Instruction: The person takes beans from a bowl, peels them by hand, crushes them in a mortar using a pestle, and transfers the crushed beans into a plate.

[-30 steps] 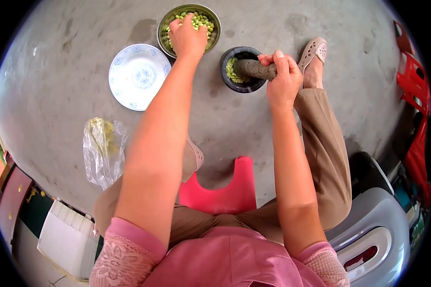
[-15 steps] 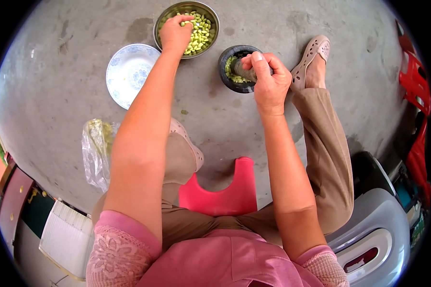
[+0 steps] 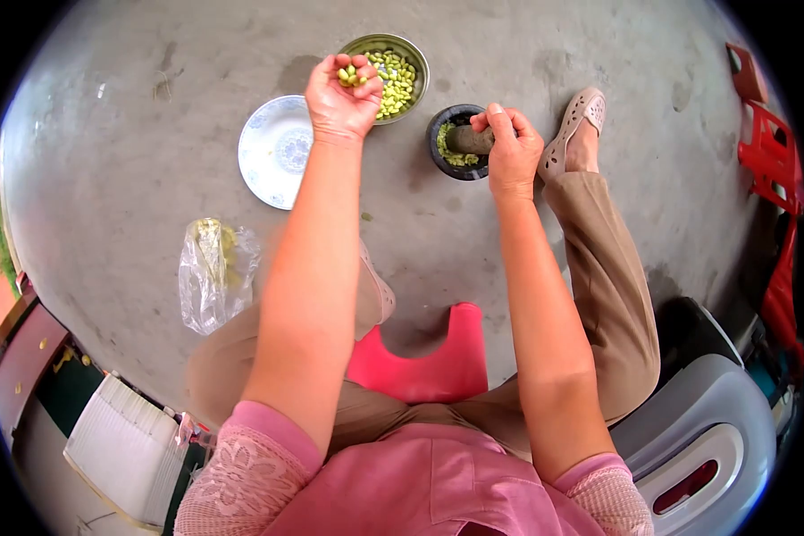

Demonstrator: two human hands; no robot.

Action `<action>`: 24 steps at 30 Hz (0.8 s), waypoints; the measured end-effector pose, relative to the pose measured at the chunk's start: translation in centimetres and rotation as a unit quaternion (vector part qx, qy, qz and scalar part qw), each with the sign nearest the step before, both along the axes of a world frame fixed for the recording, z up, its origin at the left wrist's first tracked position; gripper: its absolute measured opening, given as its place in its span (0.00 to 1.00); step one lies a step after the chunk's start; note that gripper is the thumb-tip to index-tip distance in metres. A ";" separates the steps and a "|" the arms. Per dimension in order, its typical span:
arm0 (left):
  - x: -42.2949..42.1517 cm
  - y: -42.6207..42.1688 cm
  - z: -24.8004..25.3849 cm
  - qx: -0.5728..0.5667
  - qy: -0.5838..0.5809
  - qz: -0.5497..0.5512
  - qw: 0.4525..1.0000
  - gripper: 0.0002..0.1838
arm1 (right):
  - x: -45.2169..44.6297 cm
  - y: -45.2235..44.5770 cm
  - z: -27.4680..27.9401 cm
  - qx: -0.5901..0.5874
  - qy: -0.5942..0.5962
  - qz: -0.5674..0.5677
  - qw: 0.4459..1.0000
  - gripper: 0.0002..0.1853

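Note:
Several green beans (image 3: 350, 77) lie in the curled fingers of my left hand (image 3: 344, 100), which is turned palm up at the left edge of the metal bowl (image 3: 424, 80). More green beans (image 3: 395, 85) are inside that bowl. My right hand (image 3: 514, 152) is closed around the upper end of the stone pestle (image 3: 470, 139). The pestle leans to the right in the dark stone mortar (image 3: 437, 163), its lower end among crushed green bits (image 3: 456, 157). Left of the bowl sits a white plate with blue patterns (image 3: 277, 152), partly behind my left wrist.
A clear plastic bag (image 3: 210, 277) with yellow-green contents lies on the floor at the left. Between my legs is a pink stool (image 3: 429, 366). A grey plastic stool (image 3: 732, 402) stands at the lower right, red plastic stools (image 3: 768, 156) at the far right.
My left hand has come up out of the bowl and turned palm up, with beans now in its fingers. My right hand stays on the pestle, which leans more to the right than half a second ago.

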State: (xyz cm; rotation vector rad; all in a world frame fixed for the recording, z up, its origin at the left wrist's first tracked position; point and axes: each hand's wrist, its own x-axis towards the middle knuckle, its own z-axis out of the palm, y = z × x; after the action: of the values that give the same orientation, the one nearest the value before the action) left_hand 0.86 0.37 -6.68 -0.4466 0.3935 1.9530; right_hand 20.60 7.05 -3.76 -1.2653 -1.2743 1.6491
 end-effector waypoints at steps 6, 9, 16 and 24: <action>5.9 -0.8 2.8 0.096 -0.086 0.036 0.991 0.16 | -0.5 -0.5 0.0 0.038 -0.028 0.044 0.998 0.06; 9.4 -1.3 2.7 0.107 -0.118 0.016 0.987 0.13 | -0.2 -0.8 0.3 0.027 0.007 0.016 0.999 0.06; 10.8 -1.6 -0.5 0.026 -0.101 -0.023 0.994 0.08 | 1.9 0.5 0.1 -0.076 0.087 -0.024 0.993 0.09; 11.4 -0.5 0.0 -0.145 0.051 -0.088 0.984 0.09 | 3.2 2.7 5.3 -0.007 0.118 -0.007 0.993 0.09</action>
State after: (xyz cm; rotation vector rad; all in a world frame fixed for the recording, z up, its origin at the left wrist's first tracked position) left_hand 12.23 -0.17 -6.63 -0.4813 0.7646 1.7573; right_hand 23.75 9.71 1.59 -1.0494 -1.1099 1.7419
